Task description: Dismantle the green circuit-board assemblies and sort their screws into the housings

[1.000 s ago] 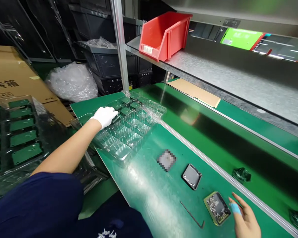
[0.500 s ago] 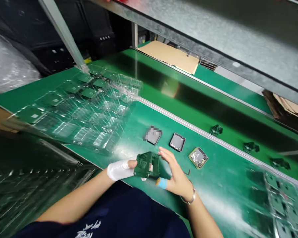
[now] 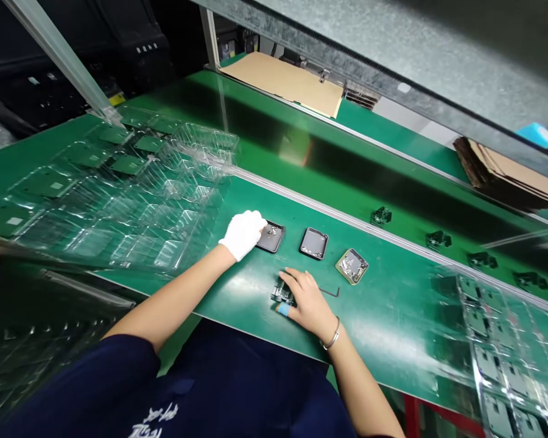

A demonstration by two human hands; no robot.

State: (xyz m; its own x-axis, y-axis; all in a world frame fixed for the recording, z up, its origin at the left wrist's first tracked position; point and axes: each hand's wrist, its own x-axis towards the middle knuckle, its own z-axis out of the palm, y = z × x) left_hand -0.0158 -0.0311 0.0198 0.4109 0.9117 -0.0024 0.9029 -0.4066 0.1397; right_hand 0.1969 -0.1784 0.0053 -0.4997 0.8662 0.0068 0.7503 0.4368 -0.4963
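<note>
Near the front edge of the worktop, a green board assembly is held by the right hand, apparently rested on the surface so that it is kept steady. Between it and the metal rail along the far edge, a leftmost tray, a middle tray and a yellow-rimmed tray are set in a row, presumably so that small metal parts are kept sorted and within reach. A hex key is laid just beside the right hand. The right grip is partly closed, with the assembly kept between thumb and fingers. The gloved left hand is brought to the leftmost tray, fingertips bunched; whether anything is pinched there cannot be told.
</note>
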